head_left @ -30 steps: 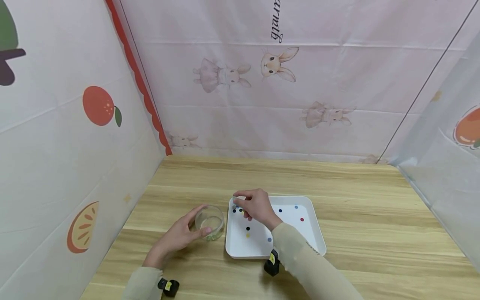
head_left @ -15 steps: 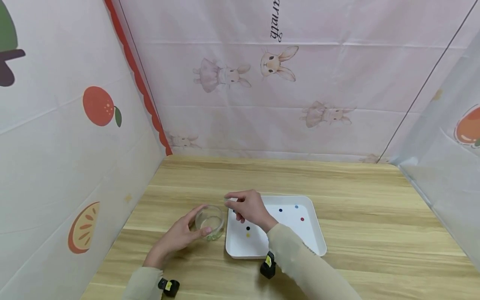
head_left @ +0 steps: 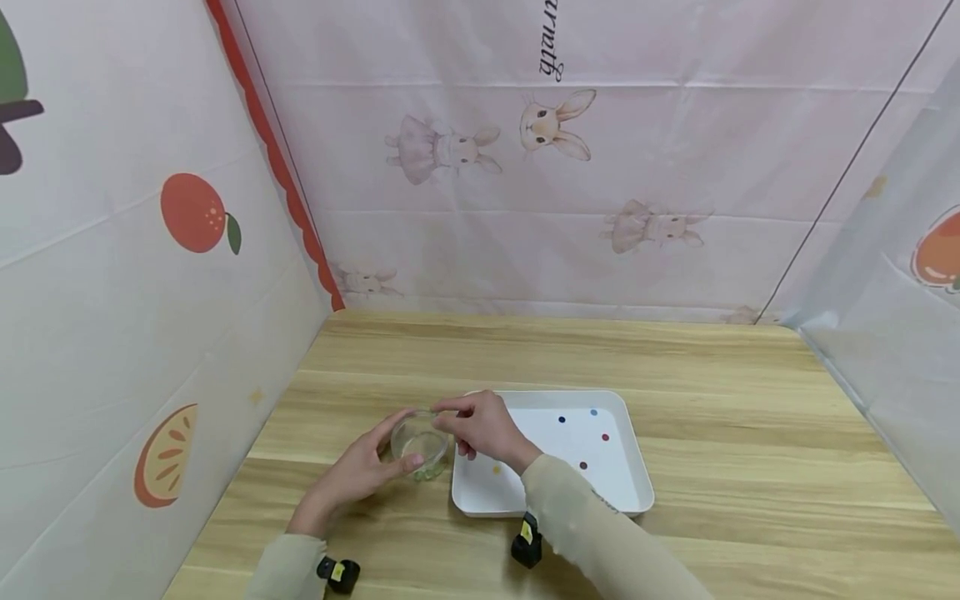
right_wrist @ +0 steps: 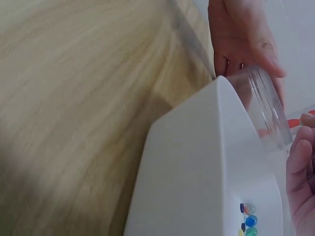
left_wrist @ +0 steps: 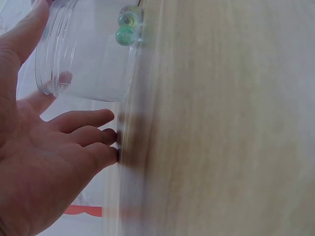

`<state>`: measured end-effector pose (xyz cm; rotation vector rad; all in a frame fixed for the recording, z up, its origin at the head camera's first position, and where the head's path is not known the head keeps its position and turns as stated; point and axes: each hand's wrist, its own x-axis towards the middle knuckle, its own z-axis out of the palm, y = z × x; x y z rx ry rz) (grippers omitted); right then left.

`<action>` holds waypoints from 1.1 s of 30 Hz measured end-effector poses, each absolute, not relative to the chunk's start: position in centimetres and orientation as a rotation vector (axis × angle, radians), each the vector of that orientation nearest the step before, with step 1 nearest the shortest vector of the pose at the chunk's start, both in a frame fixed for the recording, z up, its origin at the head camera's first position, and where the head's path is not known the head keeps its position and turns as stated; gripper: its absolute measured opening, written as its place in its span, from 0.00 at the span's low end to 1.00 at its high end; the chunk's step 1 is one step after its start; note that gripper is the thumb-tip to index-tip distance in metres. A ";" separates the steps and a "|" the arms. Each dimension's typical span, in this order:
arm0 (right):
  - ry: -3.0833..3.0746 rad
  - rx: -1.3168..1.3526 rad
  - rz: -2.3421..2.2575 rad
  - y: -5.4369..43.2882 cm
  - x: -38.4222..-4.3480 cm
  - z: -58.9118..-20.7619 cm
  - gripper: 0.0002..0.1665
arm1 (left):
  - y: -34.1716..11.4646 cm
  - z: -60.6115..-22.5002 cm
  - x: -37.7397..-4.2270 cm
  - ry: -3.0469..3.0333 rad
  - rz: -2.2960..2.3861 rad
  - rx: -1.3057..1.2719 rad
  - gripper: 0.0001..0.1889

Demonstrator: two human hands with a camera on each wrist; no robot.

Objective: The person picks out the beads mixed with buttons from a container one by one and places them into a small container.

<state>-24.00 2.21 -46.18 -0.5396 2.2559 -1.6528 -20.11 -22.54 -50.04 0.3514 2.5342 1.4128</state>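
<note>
The left hand [head_left: 360, 469] grips the glass jar [head_left: 418, 448] between thumb and forefinger, the other fingers loosely extended; marbles [left_wrist: 126, 35] lie at its bottom. The right hand [head_left: 483, 427] crosses the tray's [head_left: 480, 490] left edge, fingertips at the jar's rim; whether they pinch anything cannot be told. Just a narrow gap separates jar and tray; the counter [head_left: 727, 408] offers room beyond and rightward.
</note>
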 end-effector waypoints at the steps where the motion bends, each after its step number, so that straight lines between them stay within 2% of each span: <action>1: 2.256 -0.542 -1.649 2.1 -24.0 -46.3 0.17 | -22.5 -50.1 -20.1 2.535 1.413 0.355 0.42; 8: 2.265 -0.615 -1.617 1.7 -23.8 -46.4 0.19 | -22.6 -50.1 -20.2 2.555 1.398 0.451 0.41; 33: 2.307 -0.609 -1.547 1.2 -23.3 -46.9 0.18 | -22.7 -49.7 -20.0 2.540 1.399 0.429 0.42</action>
